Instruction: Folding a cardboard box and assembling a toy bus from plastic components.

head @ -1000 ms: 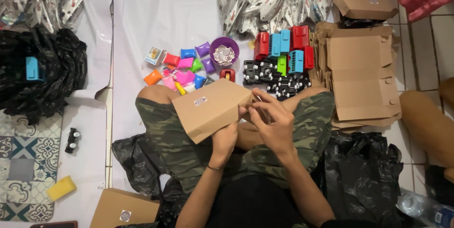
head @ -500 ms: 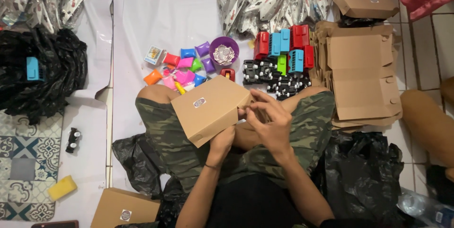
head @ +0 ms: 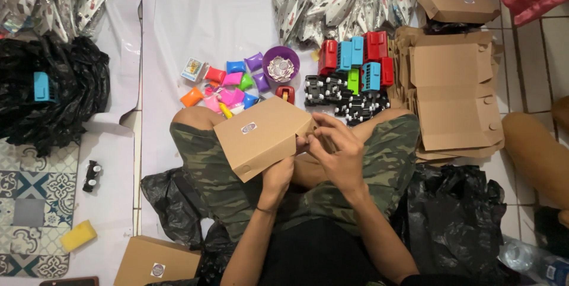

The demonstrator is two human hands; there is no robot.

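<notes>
Right hand [head: 339, 147]: fingers pinched at the right end of the brown cardboard box [head: 264, 136], on its end flap. Left hand [head: 278, 173]: closed under the box's near edge, bearing it. Box: held over the lap, tilted, long axis running lower left to upper right, sticker side up; it lies left of the right hand. Beyond the knees, on white sheeting [head: 178, 31]: coloured small packets [head: 228, 81], purple bowl [head: 280, 64], toy buses [head: 355, 61]. Right: stack of flat cartons [head: 453, 96]. Tiled floor [head: 536, 61] around.
</notes>
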